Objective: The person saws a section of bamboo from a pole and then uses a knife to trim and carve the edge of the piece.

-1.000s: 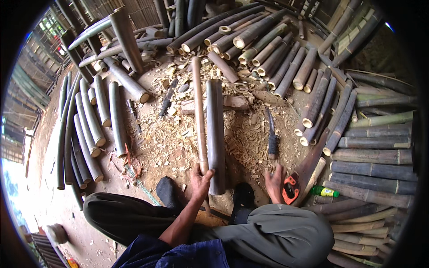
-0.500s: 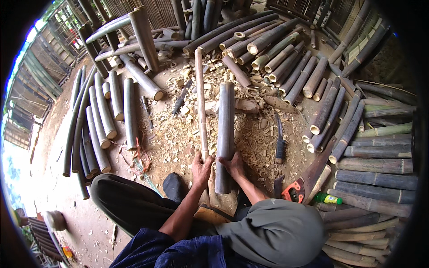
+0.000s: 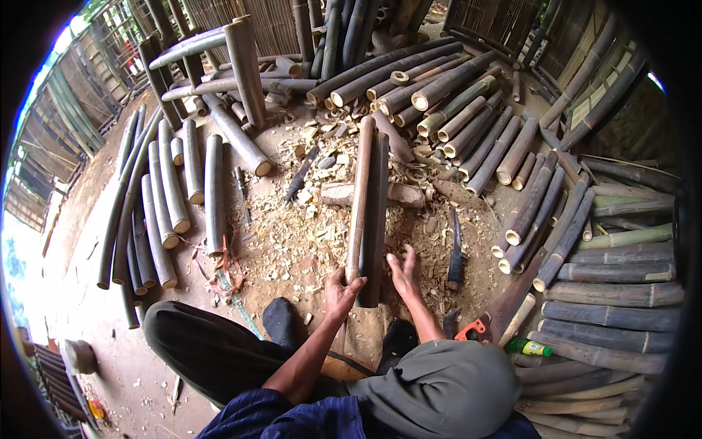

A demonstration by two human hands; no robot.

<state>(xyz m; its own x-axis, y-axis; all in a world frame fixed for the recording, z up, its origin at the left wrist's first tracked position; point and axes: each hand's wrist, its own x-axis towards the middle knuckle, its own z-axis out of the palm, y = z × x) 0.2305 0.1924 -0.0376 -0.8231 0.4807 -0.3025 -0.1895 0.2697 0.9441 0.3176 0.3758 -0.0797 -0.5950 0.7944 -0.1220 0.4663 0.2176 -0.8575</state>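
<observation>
My left hand [image 3: 340, 291] grips the near end of a pale, split bamboo half [image 3: 358, 205] that stands tilted away from me. Beside it rests the dark bamboo half [image 3: 376, 219], and my right hand [image 3: 404, 274] presses flat against its lower right side with the fingers spread. The two halves lie close together, side by side, their far ends over a short log [image 3: 398, 194] on the chip-strewn ground. My knees frame the hands from below.
A long knife [image 3: 456, 249] lies on the shavings to the right. A saw with an orange handle [image 3: 479, 329] and a green bottle [image 3: 528, 347] lie near my right knee. Bamboo poles [image 3: 468, 110] are stacked at the back, right and left [image 3: 183, 183].
My right hand came off the ground by the saw and moved onto the dark half. The two halves, apart before, now lie together.
</observation>
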